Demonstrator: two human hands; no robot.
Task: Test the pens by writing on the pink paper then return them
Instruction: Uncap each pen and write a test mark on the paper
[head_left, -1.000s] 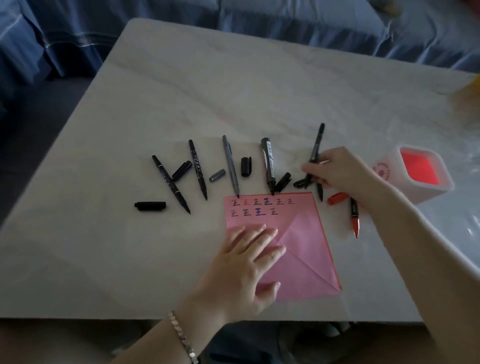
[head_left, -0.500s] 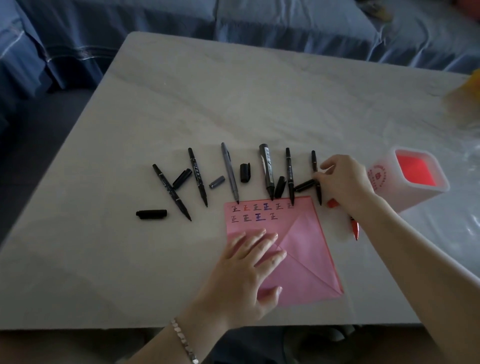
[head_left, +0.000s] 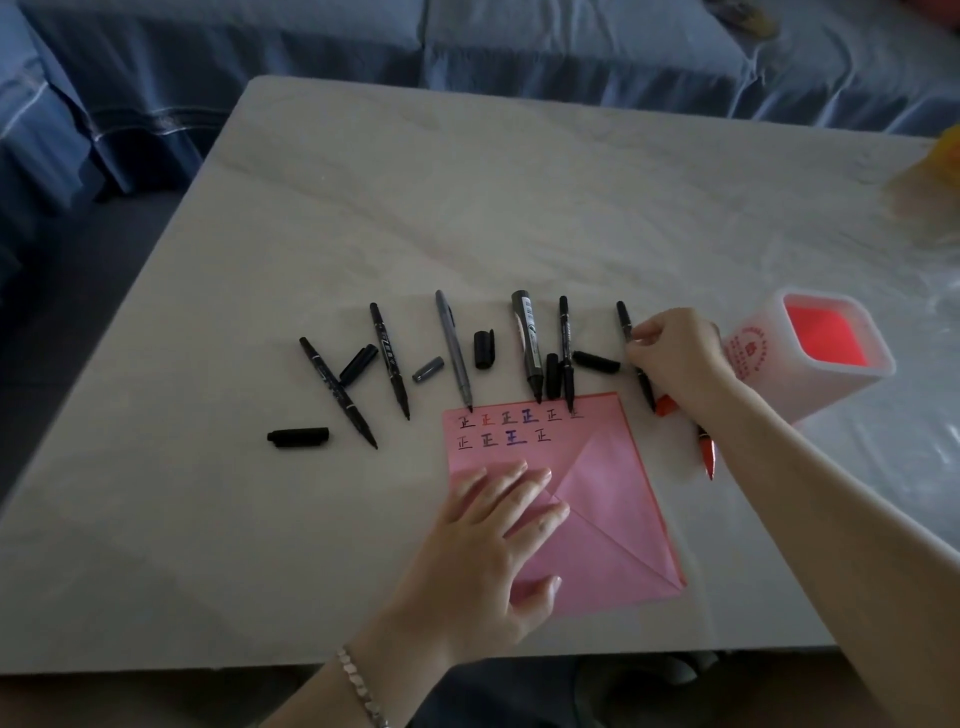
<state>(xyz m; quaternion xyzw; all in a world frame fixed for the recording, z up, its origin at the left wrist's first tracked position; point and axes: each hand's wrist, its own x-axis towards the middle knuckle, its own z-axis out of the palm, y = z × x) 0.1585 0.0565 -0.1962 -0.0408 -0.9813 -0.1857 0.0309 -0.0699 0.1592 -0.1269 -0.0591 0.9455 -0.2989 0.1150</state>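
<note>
While my left hand (head_left: 493, 540) lies spread flat on the creased pink paper sheet (head_left: 597, 499), I'd keep my right hand's (head_left: 675, 358) grip pinching the slim black pen (head_left: 623, 318) at two o'clock, laying it parallel.

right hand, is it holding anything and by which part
The right hand pinches a thin black pen around mid-barrel, the pen lying on the table. The left hand grips nothing, just pressing flat on the pink paper.
</note>
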